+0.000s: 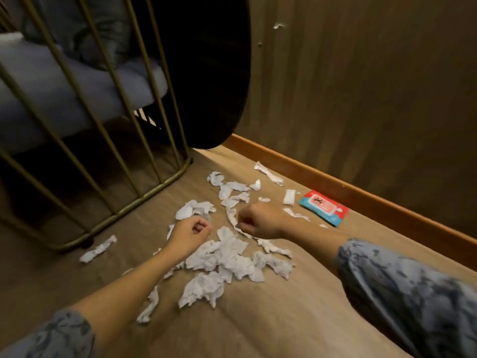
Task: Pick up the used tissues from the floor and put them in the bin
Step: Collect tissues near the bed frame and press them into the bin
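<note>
Left hand [189, 235]: fingers curled nearly closed, nothing visibly held, hovering at the far left edge of the tissues [227, 257] scattered on the floor [296, 319]. Right hand [260, 220]: also loosely fisted, fingertips at a long curved tissue strip [232, 218]; actual grip uncertain. No bin identifiable.
</note>
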{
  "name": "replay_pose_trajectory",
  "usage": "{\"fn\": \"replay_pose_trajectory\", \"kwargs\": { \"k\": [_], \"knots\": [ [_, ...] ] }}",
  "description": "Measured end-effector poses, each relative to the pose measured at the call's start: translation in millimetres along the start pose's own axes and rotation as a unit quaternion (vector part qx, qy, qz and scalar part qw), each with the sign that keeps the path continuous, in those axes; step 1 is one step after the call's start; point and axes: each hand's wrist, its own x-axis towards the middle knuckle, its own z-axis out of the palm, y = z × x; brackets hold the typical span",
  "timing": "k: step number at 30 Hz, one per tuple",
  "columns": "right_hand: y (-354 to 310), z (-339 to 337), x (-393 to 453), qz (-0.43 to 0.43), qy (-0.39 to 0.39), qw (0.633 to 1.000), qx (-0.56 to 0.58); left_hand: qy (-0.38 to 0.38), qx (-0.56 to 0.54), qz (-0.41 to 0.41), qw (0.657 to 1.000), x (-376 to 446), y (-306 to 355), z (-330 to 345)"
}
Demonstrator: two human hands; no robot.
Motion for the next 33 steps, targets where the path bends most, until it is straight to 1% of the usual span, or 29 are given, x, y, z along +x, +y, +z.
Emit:
{"fn": "replay_pose_trajectory", "kwargs": {
  "k": [3, 5, 7, 9, 11, 13, 15, 16, 17, 20, 22, 23, 25, 27, 29, 31, 33],
  "knots": [
    [-15.6, 35.5, 30.7, 0.005, -0.079, 0.997, -0.009, 0.048, -0.015, -0.058, 0.997, -17.4, -59.1, -7.3],
    [-23.4, 64.7, 44.8, 0.022, -0.115, 0.993, 0.005, 0.085, 0.033, -0.087, 0.992, -36.3, -96.6, -10.7],
    [-30.1, 98.4, 52.3, 0.055, -0.107, 0.993, -0.014, 0.123, 0.082, -0.142, 0.979, -56.4, -137.7, -10.6],
    [-40.1, 133.9, 52.6, 0.132, -0.084, 0.987, -0.024, 0.124, 0.096, -0.205, 0.966, -74.7, -175.9, -9.6],
    [-54.3, 166.7, 50.0, 0.223, -0.056, 0.973, 0.030, 0.114, 0.105, -0.237, 0.959, -89.5, -200.2, -10.3],
    [-67.9, 197.1, 47.3, 0.290, -0.040, 0.952, 0.087, 0.126, 0.093, -0.226, 0.961, -98.8, -217.2, -10.1],
    [-82.8, 225.2, 40.2, 0.323, -0.029, 0.940, 0.103, 0.118, 0.098, -0.173, 0.973, -106.6, -221.5, -8.5],
    [-89.9, 239.4, 34.5, 0.323, -0.005, 0.941, 0.101, 0.112, 0.103, -0.140, 0.978, -109.1, -229.1, -4.8],
    [-96.4, 253.8, 27.8, 0.314, 0.030, 0.944, 0.098, 0.099, 0.104, -0.120, 0.982, -112.1, -227.1, -3.1],
    [-113.0, 288.4, 1.3, 0.250, 0.141, 0.951, 0.118, 0.113, 0.086, -0.081, 0.987, -113.4, -226.4, 9.2],
    [-123.1, 300.3, -14.7, 0.211, 0.175, 0.949, 0.158, 0.113, 0.086, -0.063, 0.988, -117.9, -220.9, 16.0],
    [-126.2, 302.4, -20.3, 0.196, 0.184, 0.946, 0.182, 0.109, 0.081, -0.046, 0.990, -120.3, -217.6, 19.2],
    [-127.6, 299.2, -25.3, 0.175, 0.209, 0.935, 0.226, 0.113, 0.029, -0.037, 0.993, -121.7, -214.6, 23.9],
    [-127.1, 283.2, -23.1, 0.167, 0.247, 0.911, 0.284, 0.142, -0.025, -0.032, 0.989, -114.6, -203.7, 22.2],
    [-121.1, 263.5, -16.4, 0.168, 0.291, 0.882, 0.329, 0.182, -0.051, -0.017, 0.982, -99.4, -191.3, 19.0],
    [-107.2, 248.5, -8.7, 0.185, 0.338, 0.862, 0.329, 0.214, -0.051, -0.007, 0.976, -76.3, -177.8, 15.3],
    [-86.8, 242.4, -2.5, 0.228, 0.353, 0.858, 0.296, 0.217, -0.009, 0.014, 0.976, -52.1, -168.1, 16.2]
  ]
}}
